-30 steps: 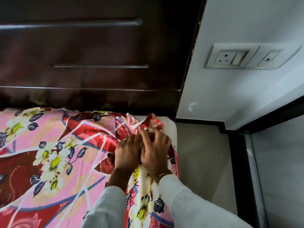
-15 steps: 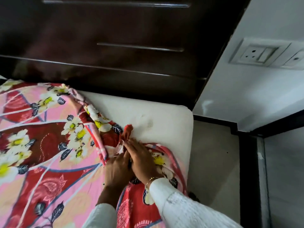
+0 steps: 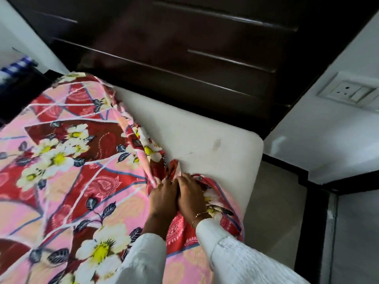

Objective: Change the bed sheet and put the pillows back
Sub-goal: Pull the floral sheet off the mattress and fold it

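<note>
Both hands sit side by side at the bed's near-right corner – left hand (image 3: 163, 198) and right hand (image 3: 191, 196) each have fingers curled into a bunched fold of the floral bed sheet (image 3: 67, 173), gripping it. Sheet covers the left part of the bed, pulled back off the corner – bare white mattress (image 3: 205, 138) exposed below the dark headboard (image 3: 184, 48). Wall socket (image 3: 348, 92) at right.

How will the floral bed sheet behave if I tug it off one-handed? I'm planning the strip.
The pink and red floral bed sheet probably goes limp: it bunches into folds where the left hand and right hand grip it. It likely slides easily off the bare white mattress.
</note>
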The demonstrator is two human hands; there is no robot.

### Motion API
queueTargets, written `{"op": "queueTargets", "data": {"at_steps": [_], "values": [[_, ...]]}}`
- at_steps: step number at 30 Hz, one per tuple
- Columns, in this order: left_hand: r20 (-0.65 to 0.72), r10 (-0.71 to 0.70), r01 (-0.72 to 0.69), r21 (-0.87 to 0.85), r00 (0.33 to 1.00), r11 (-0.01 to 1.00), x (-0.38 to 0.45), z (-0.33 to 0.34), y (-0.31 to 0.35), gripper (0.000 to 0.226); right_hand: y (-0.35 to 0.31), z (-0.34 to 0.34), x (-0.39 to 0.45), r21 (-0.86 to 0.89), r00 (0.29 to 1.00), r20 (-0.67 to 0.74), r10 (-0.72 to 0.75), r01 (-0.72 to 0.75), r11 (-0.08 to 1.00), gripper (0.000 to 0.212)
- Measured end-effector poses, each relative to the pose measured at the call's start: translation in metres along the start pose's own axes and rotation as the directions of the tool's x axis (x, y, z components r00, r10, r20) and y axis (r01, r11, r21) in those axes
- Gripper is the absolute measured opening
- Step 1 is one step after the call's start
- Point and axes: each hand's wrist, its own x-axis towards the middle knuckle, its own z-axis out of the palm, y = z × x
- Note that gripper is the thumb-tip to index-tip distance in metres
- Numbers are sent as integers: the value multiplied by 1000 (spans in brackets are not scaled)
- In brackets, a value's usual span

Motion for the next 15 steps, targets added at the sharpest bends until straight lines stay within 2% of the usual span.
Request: {"op": "queueTargets", "data": {"at_steps": [5,8,11,15], "values": [[-201,-31,-5,-177,979,984,-35,-31,-18,50,-49,-17,-3,-23,992,-50,-115,114,993,35],[-288,-130,57,-248,949,967,-56,-54,-31,42,-86,-30,-9,5,974,-46,-221,222,975,37],[-294,-259,176,-280,920,944,-84,-83,-46,38,-121,-37,-19,22,937,-5,-348,348,937,36],[-422,-344,235,-290,839,928,-136,-115,-63,35,-169,-43,-45,90,863,85,-499,492,866,34]]}}
